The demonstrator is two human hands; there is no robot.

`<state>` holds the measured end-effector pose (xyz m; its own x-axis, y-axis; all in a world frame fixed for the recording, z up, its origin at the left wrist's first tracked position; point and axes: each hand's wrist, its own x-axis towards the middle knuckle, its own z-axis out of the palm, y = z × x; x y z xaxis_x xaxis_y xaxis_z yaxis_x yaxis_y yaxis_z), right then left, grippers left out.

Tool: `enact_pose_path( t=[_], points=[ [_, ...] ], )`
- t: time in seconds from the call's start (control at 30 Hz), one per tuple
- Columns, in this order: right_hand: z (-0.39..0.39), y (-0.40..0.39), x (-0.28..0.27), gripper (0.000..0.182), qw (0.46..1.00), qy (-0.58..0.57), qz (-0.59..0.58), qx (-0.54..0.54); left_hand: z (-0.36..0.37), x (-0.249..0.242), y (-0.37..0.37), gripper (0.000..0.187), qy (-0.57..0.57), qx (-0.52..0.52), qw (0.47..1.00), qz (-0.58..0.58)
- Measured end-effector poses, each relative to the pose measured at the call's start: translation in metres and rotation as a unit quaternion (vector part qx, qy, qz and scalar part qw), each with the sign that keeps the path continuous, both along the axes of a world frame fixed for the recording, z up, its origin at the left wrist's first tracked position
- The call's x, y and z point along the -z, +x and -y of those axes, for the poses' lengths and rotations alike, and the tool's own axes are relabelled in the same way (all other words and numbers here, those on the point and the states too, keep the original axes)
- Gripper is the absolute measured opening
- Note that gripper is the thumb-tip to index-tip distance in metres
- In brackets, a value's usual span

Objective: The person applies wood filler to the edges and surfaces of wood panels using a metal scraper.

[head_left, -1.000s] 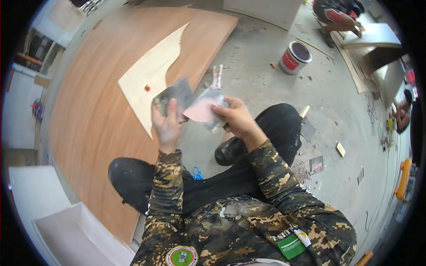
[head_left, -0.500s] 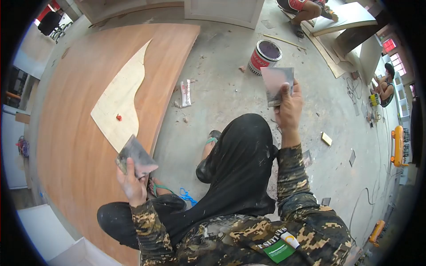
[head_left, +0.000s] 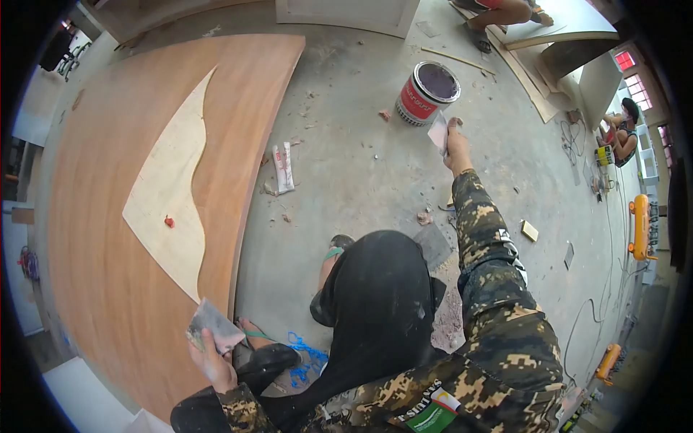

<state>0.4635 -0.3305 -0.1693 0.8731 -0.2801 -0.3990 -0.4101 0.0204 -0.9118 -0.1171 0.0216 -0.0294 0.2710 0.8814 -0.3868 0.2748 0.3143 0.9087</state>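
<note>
Two scrapers, one reaching toward the paint can

The right hand (head_left: pixel 456 146) was stretched out, pinching a thin scraper (head_left: pixel 438 133) just beside the open paint can (head_left: pixel 427 92) on the concrete floor (head_left: pixel 361 166). The left hand (head_left: pixel 211 361) gripped a second scraper (head_left: pixel 213 326) low by the plywood sheet (head_left: pixel 130 144). Both blades looked light, stiff and thin, likely best held at the back edge, and the hands were well apart

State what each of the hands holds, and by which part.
Left hand: a flat scraper blade, gripped at its lower edge. Right hand: another blade, held by one edge.
</note>
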Motion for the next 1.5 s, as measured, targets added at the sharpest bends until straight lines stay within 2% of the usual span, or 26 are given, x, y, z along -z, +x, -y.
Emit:
enact_pose_path(
  t=[0.07, 0.1, 0.13, 0.17, 0.23, 0.3, 0.33, 0.37, 0.4, 0.47, 0.5, 0.57, 0.7, 0.77, 0.8, 0.87, 0.93, 1.0, 1.07, 1.13, 1.2, 1.27, 1.37, 1.4, 1.47, 1.5],
  points=[
    [0.031, 0.034, 0.04, 0.041, 0.994, 0.073, 0.034, -0.07, -0.003, 0.014, -0.003, 0.031, 0.003, 0.003, 1.0, -0.017],
    [0.066, 0.059, 0.07, 0.032, 0.939, -0.191, 0.148, -0.244, -0.003, 0.013, -0.001, 0.031, -0.009, 0.006, 1.0, -0.029],
    [0.074, 0.075, 0.092, 0.026, 0.775, -0.427, 0.248, -0.395, -0.002, 0.014, -0.001, 0.031, -0.008, -0.002, 0.999, -0.034],
    [0.051, 0.067, 0.057, 0.039, 0.848, -0.421, 0.004, -0.322, -0.003, 0.016, 0.0, 0.03, -0.001, -0.015, 0.999, -0.045],
    [0.078, 0.096, 0.081, 0.046, 0.844, -0.455, 0.072, -0.276, -0.005, 0.026, 0.003, 0.028, 0.006, -0.037, 0.997, -0.06],
    [0.06, 0.105, 0.04, 0.056, 0.899, -0.394, 0.034, -0.188, -0.008, 0.036, -0.004, 0.03, -0.001, -0.05, 0.994, -0.097],
    [0.108, 0.171, 0.098, 0.062, 0.859, -0.435, 0.073, -0.259, -0.009, 0.04, -0.008, 0.03, -0.003, -0.055, 0.993, -0.108],
    [0.059, 0.135, 0.038, 0.063, 0.944, -0.269, 0.114, -0.156, -0.01, 0.045, -0.013, 0.031, -0.01, -0.053, 0.992, -0.114],
    [0.06, 0.143, 0.029, 0.081, 0.918, -0.231, 0.209, -0.245, -0.009, 0.051, -0.017, 0.032, -0.019, -0.048, 0.992, -0.118],
    [0.058, 0.157, 0.031, 0.075, 0.822, -0.436, 0.205, -0.304, -0.01, 0.068, -0.029, 0.034, -0.014, -0.055, 0.99, -0.127],
    [0.059, 0.149, 0.039, 0.075, 0.822, -0.439, 0.199, -0.305, -0.012, 0.075, -0.035, 0.036, -0.003, -0.064, 0.99, -0.127],
    [0.043, 0.116, 0.05, 0.067, 0.9, -0.265, 0.258, -0.232, -0.014, 0.077, -0.034, 0.037, -0.037, -0.061, 0.989, -0.129],
    [0.015, 0.04, 0.038, 0.074, 0.856, -0.358, 0.276, -0.25, -0.014, 0.076, -0.004, 0.037, -0.063, -0.03, 0.995, -0.078],
    [0.018, -0.003, 0.025, 0.074, 0.903, -0.182, 0.217, -0.323, -0.016, 0.072, 0.012, 0.036, -0.084, -0.01, 0.992, -0.093],
    [0.03, -0.005, 0.028, 0.074, 0.904, -0.178, 0.214, -0.325, -0.018, 0.069, 0.014, 0.034, -0.107, 0.013, 0.989, -0.103],
    [0.074, 0.005, 0.028, 0.073, 0.855, -0.327, 0.034, -0.4, -0.018, 0.071, 0.007, 0.031, -0.087, 0.019, 0.989, -0.122],
    [0.096, 0.032, 0.037, 0.071, 0.893, -0.307, 0.012, -0.328, -0.019, 0.075, 0.011, 0.029, -0.066, 0.02, 0.989, -0.131],
    [0.105, 0.055, 0.058, 0.067, 0.89, -0.298, 0.013, -0.345, -0.016, 0.071, 0.013, 0.026, -0.039, 0.012, 0.991, -0.128],
    [0.117, 0.095, 0.095, 0.06, 0.781, -0.388, 0.259, -0.414, -0.017, 0.08, 0.005, 0.025, -0.003, 0.015, 0.993, -0.12],
    [0.109, 0.116, 0.085, 0.055, 0.725, -0.498, 0.153, -0.449, -0.014, 0.08, -0.004, 0.024, 0.037, 0.003, 0.991, -0.125],
    [0.137, 0.152, 0.127, 0.051, 0.702, -0.471, 0.143, -0.514, -0.012, 0.072, -0.003, 0.025, -0.045, 0.0, 0.99, -0.13],
    [0.182, 0.186, 0.173, 0.05, 0.752, -0.423, 0.15, -0.482, -0.008, 0.075, -0.007, 0.025, -0.05, -0.014, 0.988, -0.142],
    [0.097, 0.088, 0.095, 0.05, 0.812, -0.275, 0.079, -0.509, -0.009, 0.075, 0.001, 0.024, -0.067, 0.002, 0.984, -0.163],
    [0.082, 0.049, 0.093, 0.052, 0.879, -0.235, 0.085, -0.406, -0.009, 0.075, 0.003, 0.024, -0.078, 0.011, 0.981, -0.176],
    [0.06, -0.01, 0.068, 0.056, 0.85, -0.15, 0.014, -0.505, -0.013, 0.077, -0.001, 0.024, -0.066, 0.024, 0.981, -0.18],
    [0.061, -0.018, 0.068, 0.058, 0.799, -0.17, -0.014, -0.576, -0.01, 0.076, -0.006, 0.025, -0.056, 0.046, 0.98, -0.184]
  ],
)
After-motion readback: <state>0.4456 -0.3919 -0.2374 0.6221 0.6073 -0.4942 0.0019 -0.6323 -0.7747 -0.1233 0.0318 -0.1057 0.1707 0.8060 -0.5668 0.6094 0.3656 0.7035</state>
